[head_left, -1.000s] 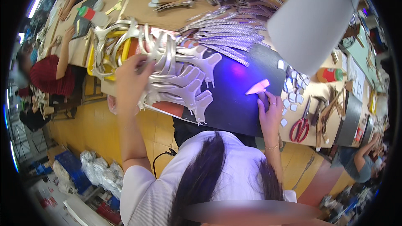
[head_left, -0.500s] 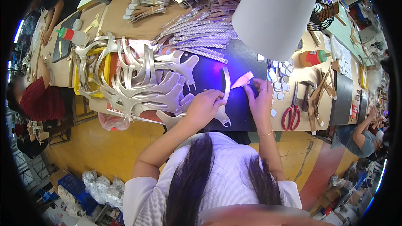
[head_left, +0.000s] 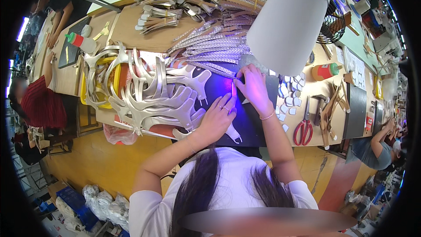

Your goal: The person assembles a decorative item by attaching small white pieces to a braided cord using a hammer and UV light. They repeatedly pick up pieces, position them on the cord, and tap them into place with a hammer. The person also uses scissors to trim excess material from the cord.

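Handled part [head_left: 232, 133] on mat [head_left: 253, 129], parts pile [head_left: 164, 104] left, scissors [head_left: 303, 132] right.

Yellow floor [head_left: 109, 160] beneath a tan-topped worktable [head_left: 131, 37]

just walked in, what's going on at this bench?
The person's left hand lies over a silvery, two-pronged strap piece on the black mat; the right hand is at its far end. Exact grip is hidden. More silvery branching straps lie to the left, red-handled scissors to the right.
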The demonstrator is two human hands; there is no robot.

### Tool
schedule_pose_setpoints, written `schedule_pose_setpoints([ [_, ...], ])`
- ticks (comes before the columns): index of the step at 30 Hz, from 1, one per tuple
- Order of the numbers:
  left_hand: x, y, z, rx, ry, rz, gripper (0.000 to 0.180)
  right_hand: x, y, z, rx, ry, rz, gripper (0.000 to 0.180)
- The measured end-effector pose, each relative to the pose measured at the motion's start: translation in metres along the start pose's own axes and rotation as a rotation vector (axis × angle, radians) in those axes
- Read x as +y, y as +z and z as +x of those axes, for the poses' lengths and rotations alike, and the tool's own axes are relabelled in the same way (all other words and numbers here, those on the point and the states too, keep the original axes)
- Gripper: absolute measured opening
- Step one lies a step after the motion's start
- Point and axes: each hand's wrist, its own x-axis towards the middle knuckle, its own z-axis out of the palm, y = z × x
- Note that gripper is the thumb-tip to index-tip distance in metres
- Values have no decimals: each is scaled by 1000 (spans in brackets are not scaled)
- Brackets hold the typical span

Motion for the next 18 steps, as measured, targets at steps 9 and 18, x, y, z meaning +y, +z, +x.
schedule_pose_setpoints([
  [9, -35, -13, 21, 70, 34, -161, 24, 14, -8, 4, -76, 110, 448, 22],
  [18, -84, -26, 71, 12, -13, 118, 34, 19, -14, 16, -48, 108, 395, 25],
])
